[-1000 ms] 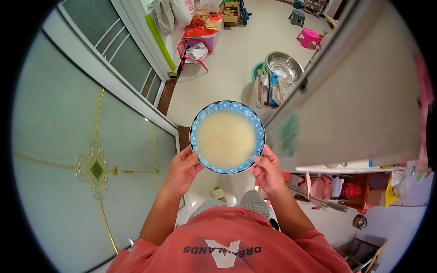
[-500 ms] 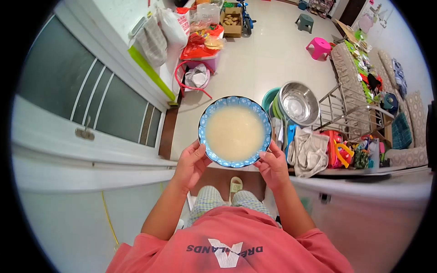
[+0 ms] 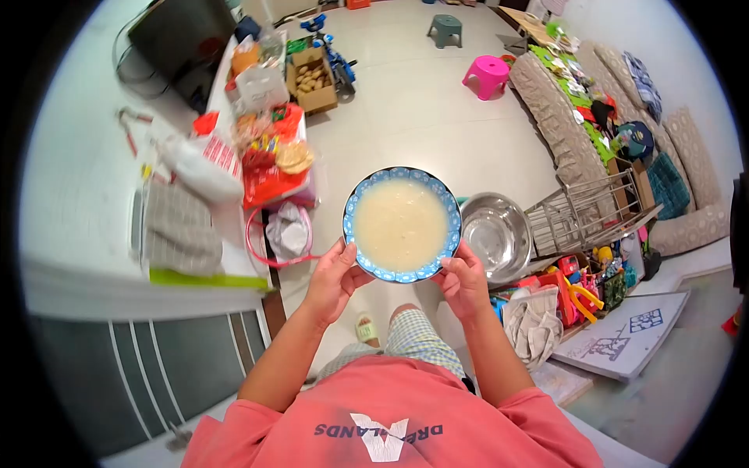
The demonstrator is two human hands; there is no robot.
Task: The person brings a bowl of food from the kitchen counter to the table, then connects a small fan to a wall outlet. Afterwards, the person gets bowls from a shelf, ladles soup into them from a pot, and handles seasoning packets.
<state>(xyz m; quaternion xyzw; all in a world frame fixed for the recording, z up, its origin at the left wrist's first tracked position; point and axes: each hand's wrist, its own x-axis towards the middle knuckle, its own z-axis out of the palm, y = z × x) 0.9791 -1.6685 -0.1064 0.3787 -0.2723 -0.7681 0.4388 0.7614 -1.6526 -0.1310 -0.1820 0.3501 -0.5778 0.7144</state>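
Note:
A wide bowl (image 3: 402, 273) with a blue patterned rim is held level in front of my body. Pale, cream-coloured liquid (image 3: 402, 225) fills most of it. My left hand (image 3: 334, 282) grips the lower left of the rim, thumb on top and fingers underneath. On the lower right side, my right hand (image 3: 463, 281) holds the bowl the same way. The fingers below the bowl are partly hidden.
Right of the bowl sits a steel basin (image 3: 499, 238) beside a metal rack (image 3: 585, 214). Bags (image 3: 273, 183) and a potato box (image 3: 312, 82) line the left. Farther off stand a pink stool (image 3: 487, 76) and a green stool (image 3: 445, 31). A drawing board (image 3: 624, 335) lies low right.
I have moved forward through the doorway with the bowl still in both hands. The basin, rack and bags now appear nearer, and the door has slid down in view.

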